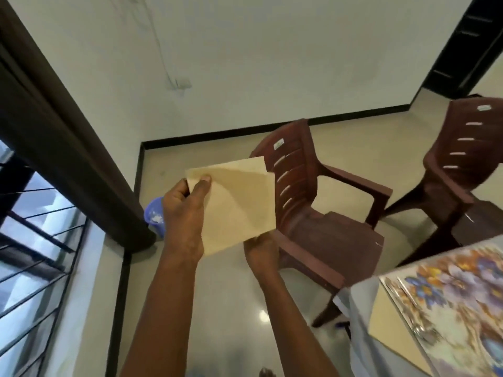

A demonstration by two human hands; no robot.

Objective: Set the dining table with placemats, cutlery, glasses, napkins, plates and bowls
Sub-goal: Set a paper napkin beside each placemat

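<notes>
A cream folded napkin (239, 202) is held up in the air in front of me, away from the table. My left hand (185, 213) pinches its upper left corner between thumb and fingers. My right hand (261, 251) grips the napkin's lower right edge from below, its fingers partly hidden behind the paper. The dining table (394, 317) shows only as a corner at the lower right, with a floral placemat (457, 300) lying on it.
Two brown plastic chairs (321, 213) (468, 159) stand on the glossy floor ahead and to the right. A dark curtain (68, 137) and a barred window (32, 240) fill the left side. A blue tub (155, 213) sits by the curtain's foot.
</notes>
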